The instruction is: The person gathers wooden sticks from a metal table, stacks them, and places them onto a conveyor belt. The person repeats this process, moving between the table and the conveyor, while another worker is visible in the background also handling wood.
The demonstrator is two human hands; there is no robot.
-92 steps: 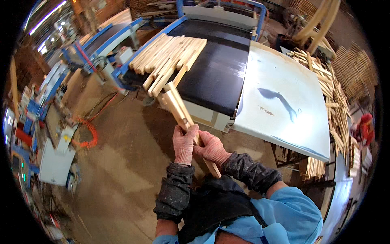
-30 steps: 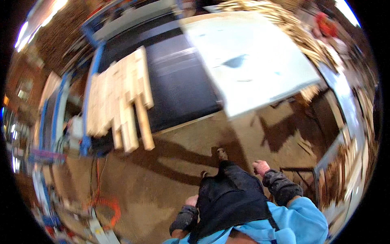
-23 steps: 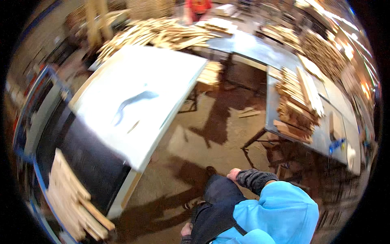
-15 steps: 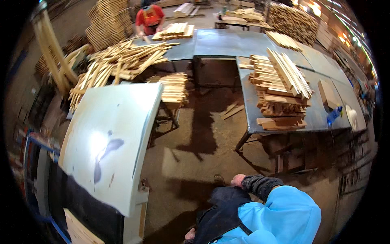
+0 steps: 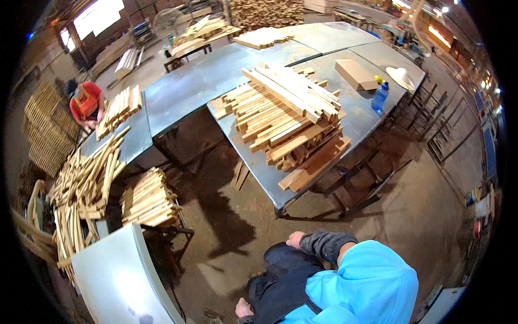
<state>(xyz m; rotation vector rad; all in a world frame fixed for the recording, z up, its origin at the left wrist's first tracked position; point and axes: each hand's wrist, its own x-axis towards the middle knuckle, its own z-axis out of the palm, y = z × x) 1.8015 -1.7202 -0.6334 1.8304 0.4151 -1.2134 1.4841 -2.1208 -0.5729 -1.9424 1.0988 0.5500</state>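
My right hand [image 5: 294, 240] hangs in front of my dark trousers, below the near corner of the metal table, fingers curled in and nothing seen in them. Low in the view, my left hand [image 5: 244, 308] is beside my left leg; its fingers are too small and partly hidden to read. Neither hand touches any wood. Ahead of me a stack of wooden strips [image 5: 280, 116] lies on the metal table [image 5: 248, 167], with longer pale boards across its top. A pale machine panel [image 5: 110, 270] stands at the lower left, nearest to my left hand.
A heap of loose wooden strips [image 5: 81, 183] and a neater stack [image 5: 151, 200] lie on the left. A person in red [image 5: 86, 102] works beyond them. On the table are a cardboard box [image 5: 355, 74], blue bottle [image 5: 380, 97] and pale hat [image 5: 400, 78]. Metal racks [image 5: 431, 116] stand right.
My view has swung to the right, and the table with its wood stack is nearer. The pale panel has slid toward the lower left. Both hands stay low, and nothing is picked up.
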